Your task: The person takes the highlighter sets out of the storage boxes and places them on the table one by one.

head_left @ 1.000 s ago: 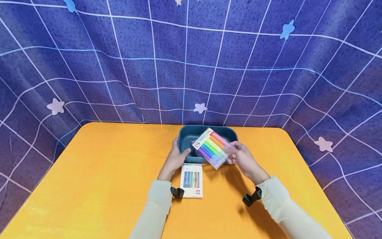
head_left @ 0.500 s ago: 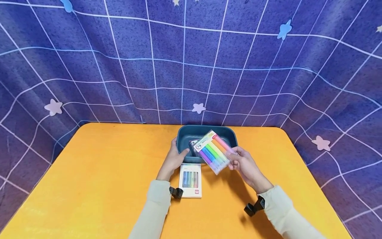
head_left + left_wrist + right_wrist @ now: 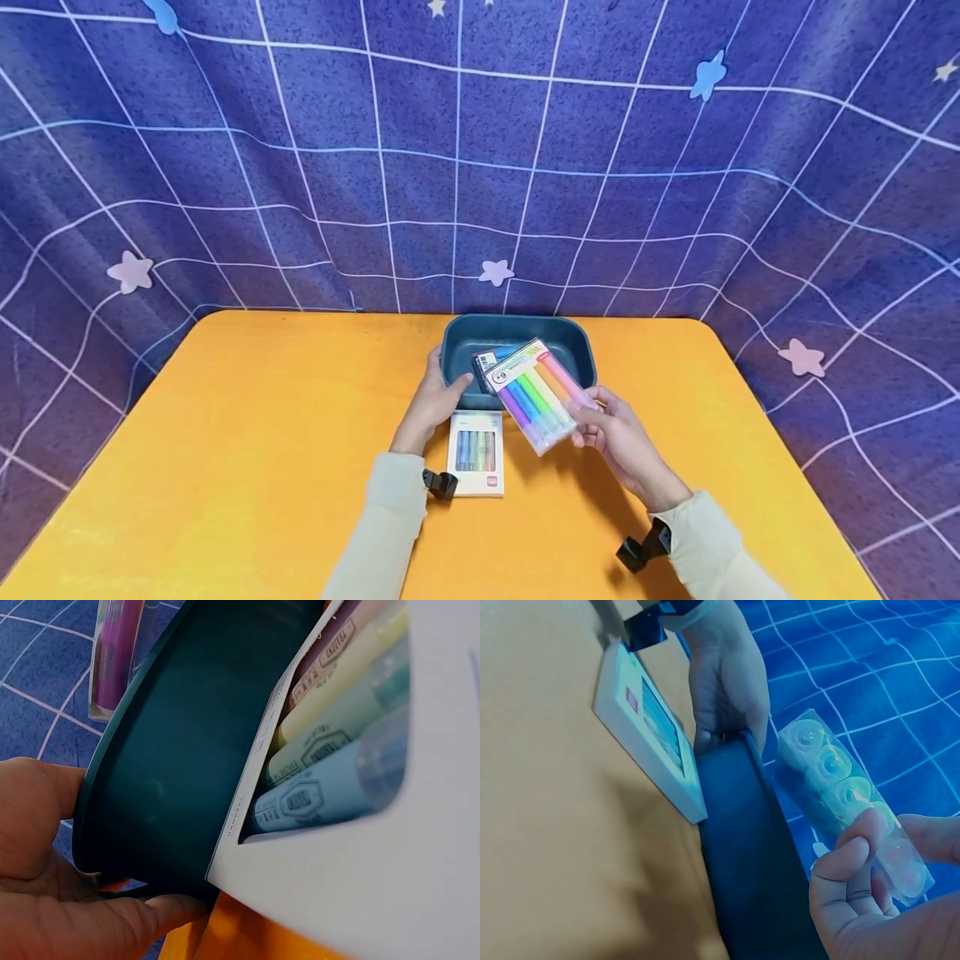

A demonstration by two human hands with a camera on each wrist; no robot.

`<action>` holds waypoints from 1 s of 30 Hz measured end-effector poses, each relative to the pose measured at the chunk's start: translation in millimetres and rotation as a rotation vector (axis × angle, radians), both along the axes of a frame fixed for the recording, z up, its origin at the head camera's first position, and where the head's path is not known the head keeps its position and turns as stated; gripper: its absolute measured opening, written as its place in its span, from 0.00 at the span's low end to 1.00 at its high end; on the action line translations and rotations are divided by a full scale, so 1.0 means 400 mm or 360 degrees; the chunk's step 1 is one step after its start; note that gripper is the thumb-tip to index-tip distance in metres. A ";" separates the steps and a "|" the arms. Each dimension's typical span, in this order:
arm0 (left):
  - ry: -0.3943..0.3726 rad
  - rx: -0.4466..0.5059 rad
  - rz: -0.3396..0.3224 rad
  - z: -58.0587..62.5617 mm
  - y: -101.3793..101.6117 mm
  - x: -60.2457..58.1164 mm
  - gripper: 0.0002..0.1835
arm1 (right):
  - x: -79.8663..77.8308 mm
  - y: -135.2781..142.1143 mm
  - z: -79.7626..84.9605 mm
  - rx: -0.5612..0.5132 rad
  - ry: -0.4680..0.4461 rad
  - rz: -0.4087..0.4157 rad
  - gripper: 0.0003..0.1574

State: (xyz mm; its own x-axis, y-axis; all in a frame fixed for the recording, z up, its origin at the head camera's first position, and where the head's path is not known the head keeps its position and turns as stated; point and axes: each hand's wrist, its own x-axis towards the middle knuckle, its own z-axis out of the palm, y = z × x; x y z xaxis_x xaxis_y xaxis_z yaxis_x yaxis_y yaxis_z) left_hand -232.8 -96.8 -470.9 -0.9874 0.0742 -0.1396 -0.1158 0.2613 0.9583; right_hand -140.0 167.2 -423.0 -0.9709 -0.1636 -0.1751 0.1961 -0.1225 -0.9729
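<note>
My right hand [image 3: 618,437] pinches a clear pack of highlighters [image 3: 534,400] by its lower right edge. The pack is tilted over the front rim of a dark teal plastic bin [image 3: 577,354]; in the right wrist view the highlighters' round ends [image 3: 832,761] face the camera. My left hand [image 3: 431,408] grips the bin's left wall, thumb over the rim. Inside the bin lies another dark-edged pack [image 3: 487,360], partly covered by the held one. A white box of pastel markers [image 3: 476,483] lies on the table against the bin's front, near my left wrist.
The bin stands at the back edge of the orange table [image 3: 262,433]. Behind it hangs a blue grid-patterned curtain [image 3: 420,183] with star decorations. A small black camera is strapped to each wrist.
My right hand has drawn the highlighter pack slightly toward me, so more of the pack inside the bin shows. My left hand keeps its hold on the bin.
</note>
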 end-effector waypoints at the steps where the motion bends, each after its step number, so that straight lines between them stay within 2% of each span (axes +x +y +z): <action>1: -0.0006 0.0003 0.0000 0.000 0.000 0.001 0.39 | 0.006 -0.001 -0.003 0.0004 -0.0004 0.0007 0.10; 8: -0.0016 0.0023 -0.0018 0.000 0.002 0.000 0.40 | 0.028 -0.009 -0.014 0.0014 -0.0033 -0.0007 0.12; 16: 0.0015 0.0032 -0.0023 -0.003 -0.007 0.001 0.40 | 0.045 -0.021 -0.015 -0.0023 0.0016 0.0072 0.09; 30: 0.0040 0.0043 -0.0021 -0.002 -0.007 0.007 0.40 | 0.087 -0.044 -0.023 -0.0073 -0.0017 0.0019 0.08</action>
State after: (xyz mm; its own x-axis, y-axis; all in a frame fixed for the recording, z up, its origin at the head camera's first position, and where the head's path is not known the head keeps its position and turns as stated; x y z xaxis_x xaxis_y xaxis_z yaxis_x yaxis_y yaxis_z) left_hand -230.2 -99.5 -471.7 -0.9895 0.0907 -0.1126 -0.0884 0.2366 0.9676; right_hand -105.1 149.6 -432.1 -0.9669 -0.1833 -0.1773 0.2079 -0.1643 -0.9642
